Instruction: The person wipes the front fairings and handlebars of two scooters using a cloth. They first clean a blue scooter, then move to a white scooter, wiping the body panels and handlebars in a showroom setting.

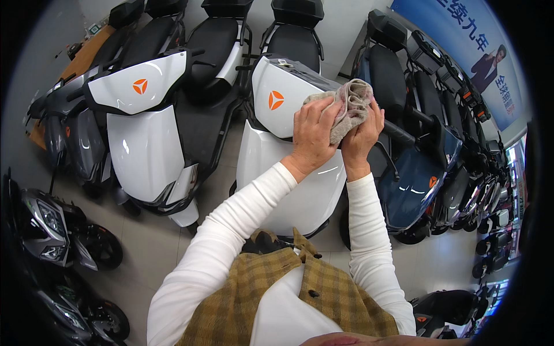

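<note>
A crumpled beige-grey cloth [353, 98] is bunched up between my two hands, over the right side of a white scooter's front panel [271, 86]. My left hand [313, 134] grips the cloth from the left, its fingers curled over the near folds. On the other side, my right hand [365, 131] is closed around the cloth's right edge; some of its fingers are hidden behind the folds. An orange round emblem [276, 100] shows on the panel left of my hands. Below them is the scooter's glossy white front shield [288, 184]. Whether the cloth touches the scooter, I cannot tell.
Another white scooter [147, 153] stands to the left, with dark grey ones beyond it. Close on the right is a dark blue scooter [414, 187], followed by a row of several more. Dark motorbikes [52, 225] stand at the lower left. A blue wall poster [461, 52] hangs behind.
</note>
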A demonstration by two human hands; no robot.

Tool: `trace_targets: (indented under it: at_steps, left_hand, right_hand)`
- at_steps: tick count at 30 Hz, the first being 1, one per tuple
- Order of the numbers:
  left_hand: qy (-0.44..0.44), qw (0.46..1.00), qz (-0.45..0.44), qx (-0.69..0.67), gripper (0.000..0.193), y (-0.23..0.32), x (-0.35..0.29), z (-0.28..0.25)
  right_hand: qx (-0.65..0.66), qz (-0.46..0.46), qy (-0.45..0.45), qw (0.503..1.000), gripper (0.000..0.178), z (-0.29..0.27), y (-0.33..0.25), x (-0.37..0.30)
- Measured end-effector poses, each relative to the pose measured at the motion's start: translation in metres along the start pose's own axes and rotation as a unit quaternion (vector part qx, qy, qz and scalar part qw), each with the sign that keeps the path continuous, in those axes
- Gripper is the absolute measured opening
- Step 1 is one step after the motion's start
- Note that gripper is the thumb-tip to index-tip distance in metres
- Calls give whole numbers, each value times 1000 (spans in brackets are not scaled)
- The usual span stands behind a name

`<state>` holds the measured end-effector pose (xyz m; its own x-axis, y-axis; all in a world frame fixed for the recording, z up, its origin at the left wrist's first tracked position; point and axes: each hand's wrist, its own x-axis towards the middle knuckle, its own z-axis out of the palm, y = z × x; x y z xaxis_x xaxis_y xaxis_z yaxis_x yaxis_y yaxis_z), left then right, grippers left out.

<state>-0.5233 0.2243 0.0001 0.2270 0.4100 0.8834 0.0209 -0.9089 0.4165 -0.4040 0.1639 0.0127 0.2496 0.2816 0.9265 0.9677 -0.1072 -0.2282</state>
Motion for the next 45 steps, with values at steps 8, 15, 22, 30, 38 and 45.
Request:
trace_targets:
  at_steps: [8, 15, 22, 30, 38, 45]
  left_hand:
    - [25, 999, -29, 5, 64, -48, -46, -16]
    - [101, 939, -328, -2, 56, -124, -80, -37]
    - [72, 903, -424, 9, 55, -154, -60, -47]
    - [58, 987, -141, 59, 59, -45, -73, -30]
    - [-7, 999, -37, 7, 54, -2, -68, -21]
    - [-12, 991, -114, 62, 54, -40, -117, -44]
  right_hand:
    - [-54, -27, -25, 998, 20, -1, -3, 0]
    - [-57, -21, -15, 998, 19, 1, -7, 1]
    - [-54, -23, -11, 998, 20, 2, -5, 1]
    - [-45, -23, -2, 999, 25, 2, -1, -1]
    - [-55, -30, -1, 998, 24, 4, 1, -1]
    - [-77, -52, -20, 995, 27, 0, -6, -8]
